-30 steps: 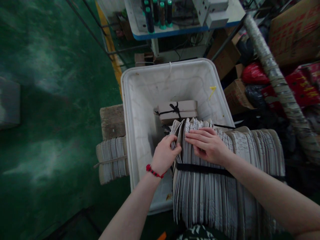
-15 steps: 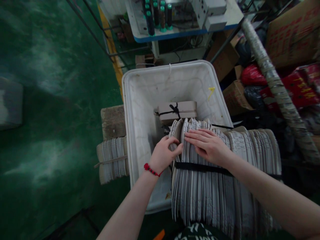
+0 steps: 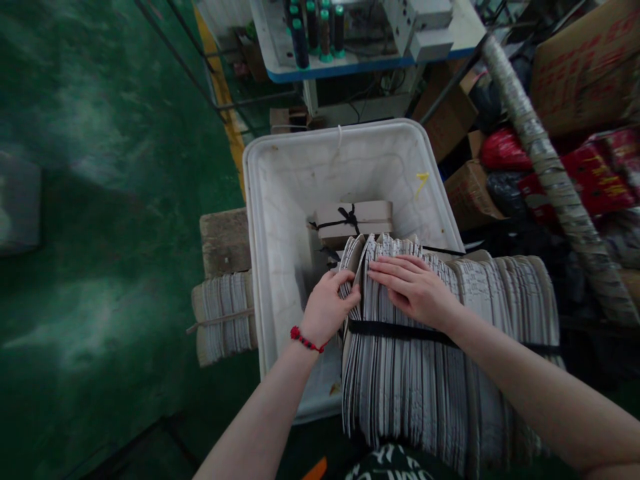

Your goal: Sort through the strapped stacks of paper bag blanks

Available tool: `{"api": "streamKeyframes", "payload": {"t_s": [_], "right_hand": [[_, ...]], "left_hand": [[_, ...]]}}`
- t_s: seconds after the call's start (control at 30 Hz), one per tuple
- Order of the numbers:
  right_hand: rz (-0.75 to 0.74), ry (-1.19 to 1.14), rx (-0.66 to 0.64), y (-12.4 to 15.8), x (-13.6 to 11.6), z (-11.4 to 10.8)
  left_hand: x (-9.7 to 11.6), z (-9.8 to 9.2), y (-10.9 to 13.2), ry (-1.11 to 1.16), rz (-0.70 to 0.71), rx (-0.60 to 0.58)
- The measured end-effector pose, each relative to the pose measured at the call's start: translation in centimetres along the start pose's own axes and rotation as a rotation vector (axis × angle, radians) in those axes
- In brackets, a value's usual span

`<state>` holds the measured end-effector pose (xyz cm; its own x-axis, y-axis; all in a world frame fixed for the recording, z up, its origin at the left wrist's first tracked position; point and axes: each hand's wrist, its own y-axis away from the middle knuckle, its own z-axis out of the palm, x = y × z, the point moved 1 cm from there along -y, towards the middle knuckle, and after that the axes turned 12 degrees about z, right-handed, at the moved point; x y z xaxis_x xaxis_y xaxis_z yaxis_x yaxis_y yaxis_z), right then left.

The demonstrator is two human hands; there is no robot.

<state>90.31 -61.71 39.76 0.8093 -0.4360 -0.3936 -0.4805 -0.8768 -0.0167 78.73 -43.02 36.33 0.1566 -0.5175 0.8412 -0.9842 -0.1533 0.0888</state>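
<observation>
A long stack of thin, pale insole-shaped pieces [image 3: 410,387] stands on edge at the front right, with a black band [image 3: 400,331] around it. My left hand [image 3: 330,303], with a red bracelet at the wrist, pinches the pieces at the stack's left end between thumb and fingers. Flat on the top edges, my right hand [image 3: 417,290] rests with fingers stretched out and holds nothing. Behind the stack, inside a white bin [image 3: 285,167], lies a pale bundle [image 3: 377,213] tied with black cord.
Left of the bin is a smaller tied bundle [image 3: 225,320] beside a wooden block [image 3: 225,243]. A table [image 3: 280,72] with thread spools [image 3: 325,33] stands behind. Cardboard boxes [image 3: 585,80] and a wrapped pole [image 3: 555,167] are at the right.
The thumb and fingers of my left hand have drawn closer together on the end pieces, and a gap beside them has widened slightly. My right hand has barely moved.
</observation>
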Motion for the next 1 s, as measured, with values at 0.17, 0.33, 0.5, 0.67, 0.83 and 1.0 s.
{"api": "streamKeyframes", "payload": {"t_s": [0.17, 0.33, 0.5, 0.67, 0.83, 1.0], "right_hand": [[0.004, -0.004, 0.004, 0.1, 0.0, 0.0], [0.011, 0.002, 0.004, 0.0, -0.2, -0.1], [0.020, -0.005, 0.014, 0.0, -0.2, -0.2], [0.019, -0.018, 0.019, 0.0, -0.2, -0.1], [0.010, -0.027, 0.025, 0.1, 0.0, 0.0], [0.007, -0.027, 0.029, 0.2, 0.1, 0.1]], "left_hand": [[0.8, 0.6, 0.4, -0.121, -0.052, 0.047], [0.5, 0.1, 0.5, -0.052, 0.038, 0.064], [0.9, 0.0, 0.4, -0.140, 0.055, 0.004], [1.0, 0.3, 0.5, -0.220, 0.051, -0.028], [1.1, 0.1, 0.0, -0.144, 0.047, 0.025], [1.2, 0.0, -0.6, -0.138, -0.004, 0.028]]}}
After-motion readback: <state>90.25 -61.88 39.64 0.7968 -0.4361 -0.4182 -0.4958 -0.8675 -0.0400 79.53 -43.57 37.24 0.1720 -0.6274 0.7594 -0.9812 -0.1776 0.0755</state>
